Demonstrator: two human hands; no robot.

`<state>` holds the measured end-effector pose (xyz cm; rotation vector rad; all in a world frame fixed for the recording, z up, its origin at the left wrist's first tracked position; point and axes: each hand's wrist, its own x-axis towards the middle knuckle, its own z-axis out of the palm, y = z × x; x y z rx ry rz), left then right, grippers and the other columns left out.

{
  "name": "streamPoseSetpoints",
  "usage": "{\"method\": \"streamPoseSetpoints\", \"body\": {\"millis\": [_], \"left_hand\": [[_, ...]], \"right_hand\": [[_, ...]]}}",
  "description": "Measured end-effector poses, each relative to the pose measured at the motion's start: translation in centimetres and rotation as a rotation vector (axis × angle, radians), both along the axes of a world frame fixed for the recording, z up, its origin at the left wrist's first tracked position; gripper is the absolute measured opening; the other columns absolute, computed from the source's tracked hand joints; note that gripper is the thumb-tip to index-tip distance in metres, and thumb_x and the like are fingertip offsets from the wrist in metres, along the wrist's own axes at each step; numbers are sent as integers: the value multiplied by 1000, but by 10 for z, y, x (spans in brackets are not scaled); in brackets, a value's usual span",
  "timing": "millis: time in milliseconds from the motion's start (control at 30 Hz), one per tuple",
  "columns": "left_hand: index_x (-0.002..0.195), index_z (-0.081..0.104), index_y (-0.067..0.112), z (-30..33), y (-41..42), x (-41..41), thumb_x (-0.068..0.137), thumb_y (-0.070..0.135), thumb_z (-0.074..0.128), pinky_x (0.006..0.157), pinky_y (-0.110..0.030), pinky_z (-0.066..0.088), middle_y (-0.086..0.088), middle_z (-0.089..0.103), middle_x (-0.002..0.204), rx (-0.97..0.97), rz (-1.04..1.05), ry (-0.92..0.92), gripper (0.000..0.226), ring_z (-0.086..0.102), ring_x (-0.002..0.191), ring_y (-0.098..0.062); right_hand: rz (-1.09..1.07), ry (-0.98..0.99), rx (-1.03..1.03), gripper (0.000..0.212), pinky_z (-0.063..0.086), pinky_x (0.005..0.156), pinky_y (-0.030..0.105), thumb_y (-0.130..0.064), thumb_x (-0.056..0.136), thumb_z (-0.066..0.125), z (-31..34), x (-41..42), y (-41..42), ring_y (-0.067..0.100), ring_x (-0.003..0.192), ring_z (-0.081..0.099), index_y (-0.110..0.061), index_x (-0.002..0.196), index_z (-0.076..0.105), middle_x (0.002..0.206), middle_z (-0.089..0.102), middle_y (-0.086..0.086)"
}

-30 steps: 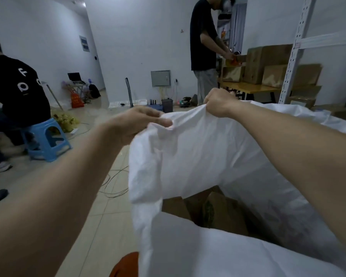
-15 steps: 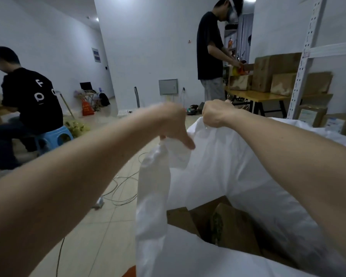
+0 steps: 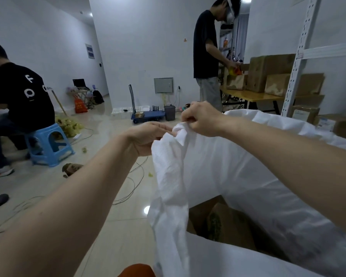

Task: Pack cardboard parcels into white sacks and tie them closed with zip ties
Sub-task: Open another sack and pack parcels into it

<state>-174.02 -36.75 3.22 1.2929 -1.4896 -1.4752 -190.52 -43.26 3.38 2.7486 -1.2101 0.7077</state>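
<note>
Both hands were up at the far left corner of the white sack (image 3: 238, 176), bunching the rim. The right hand (image 3: 201, 118) had its fingers curled down and was pinching the top edge of the fabric from above. The left hand (image 3: 148, 134) sat just beside it on the left, gripping the same gathered fold, though its fingertips were tucked behind the cloth, so I couldn't say exactly how tight that hold was. The sack itself filled the near right of the view, and its mouth was gaping wide, with cardboard parcels (image 3: 222, 222) showing down inside near the bottom.

What could go wrong, as I judged it:

- Only one corner was gathered. The right side of the rim lay loose and wide, so cinching from there would probably leave a gap that a parcel corner could poke through.
- That woven plastic looked slippery. If either pinch slackened, the bunch would likely fan back out.
- I saw no zip tie anywhere in the view, in either hand or nearby. Reaching for one meant freeing a hand, and one hand alone might not keep the neck gathered.
- The parcels seemed to sit fairly high, so there might not have been much spare fabric to make a neck.
- Loose cables (image 3: 132, 182) lay on the floor just left of the sack, an easy snag or trip if it was dragged.
</note>
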Motion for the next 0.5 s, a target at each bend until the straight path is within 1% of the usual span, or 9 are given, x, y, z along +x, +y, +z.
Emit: {"method": "streamPoseSetpoints", "body": {"millis": [67, 100, 167, 200, 267, 333, 400, 433, 500], "left_hand": [[87, 66, 1, 2, -3, -1, 92, -1, 49, 51, -19, 53, -6, 69, 73, -34, 56, -181, 18, 64, 57, -10], [94, 67, 2, 6, -5, -2, 92, 7, 54, 57, -21, 53, -7, 70, 85, -105, 103, -393, 14, 64, 66, -12], [99, 69, 8, 23, -6, -4, 90, 34, 59, 66, -23, 48, -4, 71, 96, -293, 175, -784, 29, 61, 76, -13], [95, 69, 10, 32, -5, -7, 87, 47, 58, 64, -23, 46, -1, 72, 91, -332, 162, -866, 39, 62, 74, -12], [83, 69, 12, 42, 1, -22, 79, 59, 61, 57, -21, 44, 2, 70, 76, -349, 76, -1027, 48, 60, 62, -12], [81, 69, 11, 33, 5, -36, 80, 50, 66, 48, -17, 41, 1, 62, 63, -406, 1, -1276, 39, 52, 52, -12], [92, 71, 7, 16, -1, -34, 88, 29, 62, 52, -15, 40, -2, 61, 69, -419, -38, -1244, 24, 49, 56, -13], [97, 71, 5, 9, -5, -25, 88, 21, 62, 60, -18, 43, -5, 64, 76, -356, -29, -1069, 20, 51, 63, -15], [95, 69, -1, -1, -12, -2, 85, 9, 67, 68, -25, 45, -11, 62, 81, -193, 39, -572, 15, 52, 70, -19]], "right_hand": [[-47, 49, 242, 28, 41, 60, 29, 3, 83, 45, 0, 9, -2, 16, 66, 49, -7, 71, 69, 65, 56, -1], [-86, 111, 350, 27, 40, 54, 26, 2, 85, 44, 0, 12, -6, 16, 63, 48, -4, 75, 69, 67, 57, 3], [-181, 280, 445, 22, 33, 48, 20, -1, 89, 39, 2, 16, -11, 13, 57, 38, -3, 82, 60, 68, 46, 4], [-228, 361, 457, 18, 31, 50, 20, -3, 90, 36, 3, 19, -14, 13, 57, 34, -6, 87, 54, 71, 41, 2], [-263, 449, 528, 18, 36, 58, 24, -6, 90, 39, 6, 24, -18, 14, 62, 39, -7, 103, 51, 79, 45, 4], [-238, 454, 578, 26, 42, 61, 29, -5, 87, 42, 5, 28, -25, 19, 68, 48, -3, 108, 57, 88, 55, 10], [-203, 355, 574, 28, 44, 63, 29, -3, 84, 46, 8, 26, -24, 20, 75, 53, -5, 106, 62, 98, 62, 12], [-157, 279, 513, 27, 45, 68, 27, -4, 84, 49, 11, 21, -20, 16, 82, 56, -10, 106, 64, 105, 63, 7], [-26, 200, 308, 38, 39, 84, 22, -4, 86, 55, 18, 10, -6, 8, 105, 52, -22, 118, 62, 119, 57, -8]]}}
